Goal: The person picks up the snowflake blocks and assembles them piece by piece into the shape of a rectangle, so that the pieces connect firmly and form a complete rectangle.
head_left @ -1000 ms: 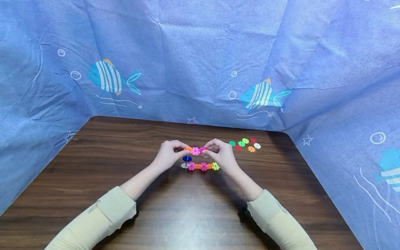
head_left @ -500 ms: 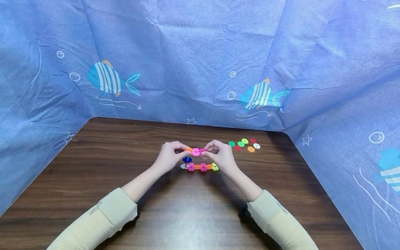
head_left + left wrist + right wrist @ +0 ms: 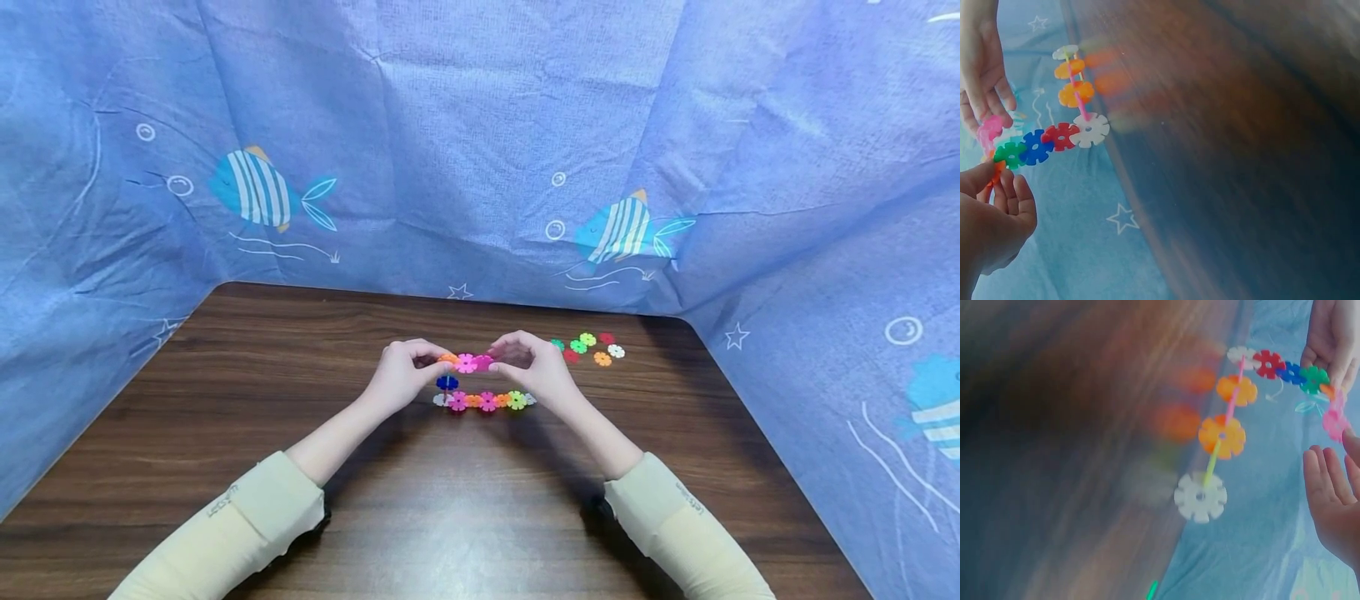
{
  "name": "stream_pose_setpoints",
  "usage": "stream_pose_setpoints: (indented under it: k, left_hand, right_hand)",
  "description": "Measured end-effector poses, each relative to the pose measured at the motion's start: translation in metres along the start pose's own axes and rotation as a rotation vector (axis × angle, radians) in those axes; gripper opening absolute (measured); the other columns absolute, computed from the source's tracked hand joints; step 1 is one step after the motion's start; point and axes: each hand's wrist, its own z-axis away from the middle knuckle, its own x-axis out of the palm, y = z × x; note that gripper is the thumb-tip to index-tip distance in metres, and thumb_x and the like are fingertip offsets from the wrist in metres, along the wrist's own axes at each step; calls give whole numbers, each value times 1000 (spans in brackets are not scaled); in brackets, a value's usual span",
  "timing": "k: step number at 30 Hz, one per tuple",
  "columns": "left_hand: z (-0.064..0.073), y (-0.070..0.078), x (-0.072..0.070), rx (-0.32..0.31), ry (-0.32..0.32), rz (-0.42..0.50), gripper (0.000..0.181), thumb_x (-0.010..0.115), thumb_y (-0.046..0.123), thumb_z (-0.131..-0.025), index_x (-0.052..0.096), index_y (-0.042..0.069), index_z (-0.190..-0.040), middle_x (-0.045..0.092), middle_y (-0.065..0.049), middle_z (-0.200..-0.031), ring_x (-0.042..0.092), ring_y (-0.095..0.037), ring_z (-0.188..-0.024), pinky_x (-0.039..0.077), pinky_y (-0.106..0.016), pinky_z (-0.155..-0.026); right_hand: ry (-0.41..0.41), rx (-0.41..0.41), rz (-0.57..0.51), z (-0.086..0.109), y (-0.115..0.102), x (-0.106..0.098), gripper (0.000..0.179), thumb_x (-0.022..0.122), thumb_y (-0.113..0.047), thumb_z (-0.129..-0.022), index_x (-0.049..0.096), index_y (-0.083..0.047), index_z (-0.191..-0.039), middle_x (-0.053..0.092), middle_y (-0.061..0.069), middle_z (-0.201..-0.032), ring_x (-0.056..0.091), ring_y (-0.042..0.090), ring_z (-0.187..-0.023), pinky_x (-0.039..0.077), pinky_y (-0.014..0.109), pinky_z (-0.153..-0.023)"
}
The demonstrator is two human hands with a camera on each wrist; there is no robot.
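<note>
Interlocking flower-shaped plastic discs form a three-sided chain standing off the table. My left hand [image 3: 401, 379] pinches the orange disc [image 3: 448, 358] at its upper left corner between thumb and fingers. A pink disc [image 3: 466, 363] and a magenta disc [image 3: 483, 362] run rightward from there. My right hand [image 3: 542, 371] is beside the magenta disc, thumb and fingers spread apart, with the fingers straight in the right wrist view. In the left wrist view, green [image 3: 1011, 155], blue [image 3: 1037, 147], red [image 3: 1061, 136] and white [image 3: 1090, 130] discs make the side. The lower row ends in a white disc [image 3: 1200, 497].
Several loose discs, among them a white one [image 3: 616, 351] and an orange one [image 3: 602, 359], lie on the brown wooden table [image 3: 315, 333] behind my right hand. A blue fish-print curtain [image 3: 480, 167] hangs along the table's back and sides.
My right hand has let go of the magenta disc and shifted slightly right, its fingers parting. The pale disc at the lower right end now shows. My left hand keeps its pinch.
</note>
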Motion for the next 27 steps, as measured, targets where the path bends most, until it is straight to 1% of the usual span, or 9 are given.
stream_pose_setpoints:
  k: [1, 4, 7, 12, 16, 20, 22, 24, 27]
  left_hand:
    - [0, -1, 0, 3, 3, 2, 12, 73, 18, -83, 75, 10, -92, 71, -4, -86, 58, -15, -70, 49, -24, -60]
    - [0, -2, -1, 15, 11, -7, 11, 74, 17, -82, 75, 10, -91, 71, -3, -85, 59, -14, -71, 49, -26, -61]
    - [1, -3, -2, 16, 15, -13, 10, 74, 17, -82, 75, 10, -90, 71, -3, -84, 59, -12, -71, 48, -25, -62]
    - [1, -2, -4, 0, 4, -2, 10, 74, 16, -83, 75, 10, -91, 71, -3, -85, 59, -12, -71, 48, -23, -60]
    - [1, -1, -6, -6, 1, 6, 11, 73, 17, -83, 75, 10, -91, 71, -3, -86, 60, -12, -73, 49, -24, -62]
    - [1, -1, -8, -9, 11, 6, 11, 74, 17, -82, 75, 10, -91, 71, -4, -86, 59, -12, -72, 49, -23, -61]
    - [1, -1, -8, -10, 14, 4, 12, 75, 17, -82, 75, 9, -90, 71, -4, -86, 59, -11, -71, 48, -22, -60]
    - [2, -1, -8, -11, 14, 5, 11, 75, 16, -81, 75, 9, -90, 71, -5, -85, 58, -10, -70, 48, -22, -60]
    - [2, -1, -8, -12, 12, 5, 11, 75, 15, -81, 75, 9, -90, 71, -5, -85, 58, -10, -69, 47, -22, -59]
  right_hand:
    - [-11, -5, 11, 0, 0, -3, 26, 77, -19, -79, 66, -15, -102, 71, 1, -98, 68, 14, -90, 55, 32, -77]
    - [-46, -20, 37, -1, 2, -12, 27, 76, -19, -80, 66, -15, -105, 70, 2, -102, 67, 20, -95, 54, 41, -80]
    - [-74, -33, 83, -1, 6, -22, 30, 76, -17, -80, 66, -13, -108, 69, 6, -106, 66, 25, -97, 52, 46, -83]
    - [-107, -39, 149, -3, 19, -41, 35, 77, -15, -79, 66, -9, -112, 67, 7, -111, 63, 24, -102, 50, 47, -87]
    - [-102, -39, 218, -4, 30, -56, 39, 78, -20, -78, 65, -11, -114, 67, 6, -113, 60, 25, -102, 49, 48, -81]
    - [-96, -45, 269, -5, 44, -70, 41, 78, -21, -77, 65, -12, -115, 67, 6, -112, 61, 25, -103, 49, 49, -83]
    - [-95, -37, 281, -5, 51, -76, 41, 78, -21, -77, 65, -11, -115, 67, 6, -113, 61, 25, -105, 48, 49, -87]
    - [-95, -21, 307, -6, 60, -82, 40, 78, -22, -78, 66, -12, -115, 67, 4, -113, 62, 23, -102, 49, 47, -86]
    - [-103, -12, 349, -7, 71, -90, 41, 78, -20, -78, 65, -11, -115, 66, 6, -115, 60, 25, -104, 48, 47, -86]
